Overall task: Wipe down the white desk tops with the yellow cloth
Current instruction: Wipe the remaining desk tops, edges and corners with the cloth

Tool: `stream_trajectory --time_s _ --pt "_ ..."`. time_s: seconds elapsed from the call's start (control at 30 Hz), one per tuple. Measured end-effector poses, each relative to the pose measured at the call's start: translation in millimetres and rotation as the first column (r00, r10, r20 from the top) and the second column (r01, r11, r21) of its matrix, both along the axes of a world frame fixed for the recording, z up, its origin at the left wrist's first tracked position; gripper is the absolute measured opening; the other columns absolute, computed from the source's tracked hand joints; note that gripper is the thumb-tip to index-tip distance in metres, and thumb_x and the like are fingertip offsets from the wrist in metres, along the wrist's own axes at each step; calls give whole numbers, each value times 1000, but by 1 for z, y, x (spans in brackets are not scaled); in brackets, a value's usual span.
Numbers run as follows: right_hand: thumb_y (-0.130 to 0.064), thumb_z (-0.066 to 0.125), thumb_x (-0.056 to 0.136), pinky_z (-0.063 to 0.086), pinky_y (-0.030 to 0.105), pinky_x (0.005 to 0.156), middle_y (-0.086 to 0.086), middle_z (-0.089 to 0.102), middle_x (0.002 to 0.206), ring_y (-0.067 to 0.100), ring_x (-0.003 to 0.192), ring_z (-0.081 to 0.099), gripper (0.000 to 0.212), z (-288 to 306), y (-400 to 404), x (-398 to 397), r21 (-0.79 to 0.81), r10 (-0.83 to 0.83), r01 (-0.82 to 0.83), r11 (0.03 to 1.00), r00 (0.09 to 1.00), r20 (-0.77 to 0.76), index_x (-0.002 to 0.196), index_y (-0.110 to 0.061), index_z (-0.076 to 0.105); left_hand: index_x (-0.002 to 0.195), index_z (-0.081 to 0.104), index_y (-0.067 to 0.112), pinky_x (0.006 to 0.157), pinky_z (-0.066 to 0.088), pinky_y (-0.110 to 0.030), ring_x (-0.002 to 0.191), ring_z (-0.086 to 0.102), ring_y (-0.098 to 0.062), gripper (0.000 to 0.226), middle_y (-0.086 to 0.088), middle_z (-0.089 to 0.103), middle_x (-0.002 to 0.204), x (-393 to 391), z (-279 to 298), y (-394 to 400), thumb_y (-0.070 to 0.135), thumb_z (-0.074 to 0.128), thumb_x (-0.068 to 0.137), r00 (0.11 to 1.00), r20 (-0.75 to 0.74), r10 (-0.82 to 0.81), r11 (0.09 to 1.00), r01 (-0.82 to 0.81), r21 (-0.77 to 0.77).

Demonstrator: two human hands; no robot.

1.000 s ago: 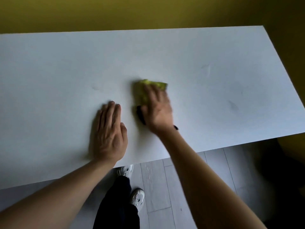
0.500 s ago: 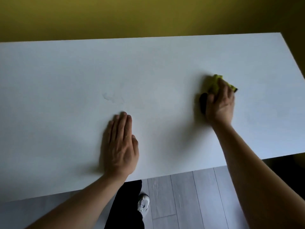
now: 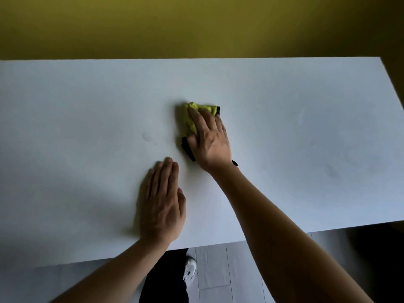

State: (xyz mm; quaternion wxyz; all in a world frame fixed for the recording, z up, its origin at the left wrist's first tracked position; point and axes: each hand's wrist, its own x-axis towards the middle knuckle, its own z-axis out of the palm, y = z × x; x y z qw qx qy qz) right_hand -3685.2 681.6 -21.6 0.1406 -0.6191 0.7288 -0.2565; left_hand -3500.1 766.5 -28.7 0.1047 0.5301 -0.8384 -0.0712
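The white desk top filled most of the view, its far edge against a yellow-green wall. The yellow cloth, folded and edged in black, lay near the middle of the surface. The right hand rested flat on top of the cloth, fingers straight and extended, pressing it to the desk; yellow fabric showed beyond the fingertips and at the thumb side, and black trim showed at the wrist. The left hand lay palm down on the bare surface nearer the front edge, fingers straight and held together, holding nothing. The 2 hands were near each other but apart. A faint smear marked the surface left of the cloth. Below the front edge, grey floor planks, a dark trouser leg and 1 white shoe were visible.
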Motion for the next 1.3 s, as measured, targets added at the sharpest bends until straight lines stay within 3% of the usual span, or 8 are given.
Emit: stream_trajectory --time_s 0.13,0.3,0.57,0.63,0.73,0.97,1.1,1.3 --pt "-36 54 94 22 45 124 11 44 153 30 143 35 64 3 -4 -19 33 31 -31 999 1000 1 154 -20 39 153 46 0 122 32 -50 150 39 -37 59 -16 40 163 1 2 -5 18 42 97 1000 15 3 1000 -3 12" --pt "-40 45 89 29 43 120 12 44 153 32 141 37 68 2 0 -84 46 -183 182 982 983 22 154 -19 40 140 55 7 106 40 -50 125 53 -43 55 -16 51 148 -9 11 -26 23 43 88 999 18 27 996 -28 85" --pt "-39 39 85 29 46 119 9 40 154 34 140 36 71 2 -9 -145 74 -545 542 837 837 36 154 -23 35 152 50 9 124 28 -53 151 37 -38 59 -14 41 163 -49 7 -109 23 43 94 994 -12 -112 993 112 33" --pt "-40 39 84 29 47 119 12 38 155 35 142 34 74 3 -21 -130 83 -489 486 870 872 21 155 -21 34 152 50 9 125 26 -54 151 37 -38 60 -14 40 163 -56 5 -121 23 44 94 992 -1 -124 992 124 16" --pt "-43 45 87 28 48 120 15 36 156 36 143 32 73 1 -48 -90 90 -166 167 982 986 -12 156 -19 34 153 48 9 126 24 -54 152 35 -37 61 -14 38 165 -60 4 -122 23 47 93 993 36 -117 993 117 -4" --pt "-42 49 97 23 44 123 11 42 154 30 141 37 64 -1 -86 -67 49 166 -163 985 985 -54 156 -22 34 154 44 4 127 24 -53 154 33 -34 61 -12 37 166 -63 4 -121 19 46 94 997 22 -68 998 68 -4" --pt "-38 49 92 34 47 116 17 45 150 36 136 42 66 -6 -92 -130 51 -132 134 990 991 -32 153 -16 39 153 46 4 126 25 -54 154 34 -35 59 -12 37 166 -62 3 -123 20 45 97 997 10 -73 997 73 -5" --pt "-43 36 83 32 45 116 14 43 151 37 135 41 75 5 -118 -153 114 -528 526 843 849 -7 154 -20 37 153 47 3 126 25 -54 154 34 -34 58 -11 36 167 -64 2 -125 20 46 97 998 -14 -67 998 67 5"
